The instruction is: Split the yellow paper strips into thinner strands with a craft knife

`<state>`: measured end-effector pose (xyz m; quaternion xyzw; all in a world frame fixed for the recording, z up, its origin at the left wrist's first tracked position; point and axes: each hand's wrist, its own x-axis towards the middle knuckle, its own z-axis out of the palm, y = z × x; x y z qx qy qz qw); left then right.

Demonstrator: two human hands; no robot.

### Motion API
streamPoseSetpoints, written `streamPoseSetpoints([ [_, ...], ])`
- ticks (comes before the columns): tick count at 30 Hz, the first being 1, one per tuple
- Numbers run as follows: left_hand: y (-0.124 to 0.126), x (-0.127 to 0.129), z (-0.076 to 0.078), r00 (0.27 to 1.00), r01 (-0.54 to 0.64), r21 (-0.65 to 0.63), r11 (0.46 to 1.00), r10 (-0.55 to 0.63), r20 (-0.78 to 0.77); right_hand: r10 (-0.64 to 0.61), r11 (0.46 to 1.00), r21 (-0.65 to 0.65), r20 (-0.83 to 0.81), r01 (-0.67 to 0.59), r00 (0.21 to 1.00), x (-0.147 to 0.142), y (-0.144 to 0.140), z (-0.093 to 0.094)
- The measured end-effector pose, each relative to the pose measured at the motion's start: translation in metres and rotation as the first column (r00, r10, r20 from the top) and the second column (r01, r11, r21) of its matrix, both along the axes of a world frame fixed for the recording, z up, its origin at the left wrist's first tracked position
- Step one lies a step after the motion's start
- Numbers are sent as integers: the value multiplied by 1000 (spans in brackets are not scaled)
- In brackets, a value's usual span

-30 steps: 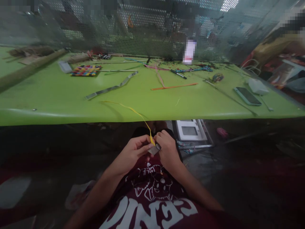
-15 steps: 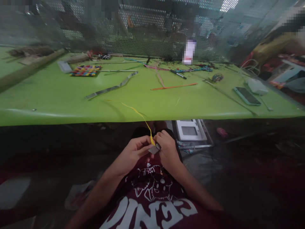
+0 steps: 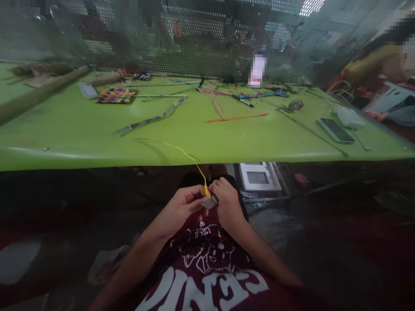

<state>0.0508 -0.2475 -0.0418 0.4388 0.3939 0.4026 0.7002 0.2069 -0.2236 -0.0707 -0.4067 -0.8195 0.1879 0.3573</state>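
Observation:
Both my hands meet above my lap, just below the table's front edge. My left hand [image 3: 185, 206] pinches a small grey folded strip [image 3: 209, 203] between thumb and fingers. My right hand [image 3: 226, 199] is closed at the strip's other side, its fingers curled and partly hidden. A thin yellow strip [image 3: 196, 164] rises from between the hands, bends over the table edge and trails to the left over the green surface. Which fingers press on the yellow strip's lower end I cannot make out.
On the green table [image 3: 181, 151] lie a grey strip [image 3: 152, 121], an orange strip [image 3: 236, 117], a pen [image 3: 242, 101], a colourful woven piece [image 3: 116, 95] and a phone [image 3: 336, 130]. A bamboo pole [image 3: 42, 95] lies left. Another person [image 3: 372, 73] is at the far right.
The yellow strip's free end has shifted slightly left on the table. My hands stay nearly in the same place, with the grey strip still between them. The person at the right has moved a little.

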Motion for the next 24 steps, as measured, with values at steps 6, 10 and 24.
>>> streamPoseSetpoints([
  [6,0,-1,-2,1000,8,-14,1000,-8,10,6,1000,6,-20,-6,1000,-1,0,0],
  [10,0,-1,-4,1000,4,-8,1000,-3,21,7,1000,-6,-12,-7,1000,-1,1,0],
  [24,1,-3,-8,992,-96,20,995,97,-83,149,955,-232,-169,-186,974,27,-5,6],
])
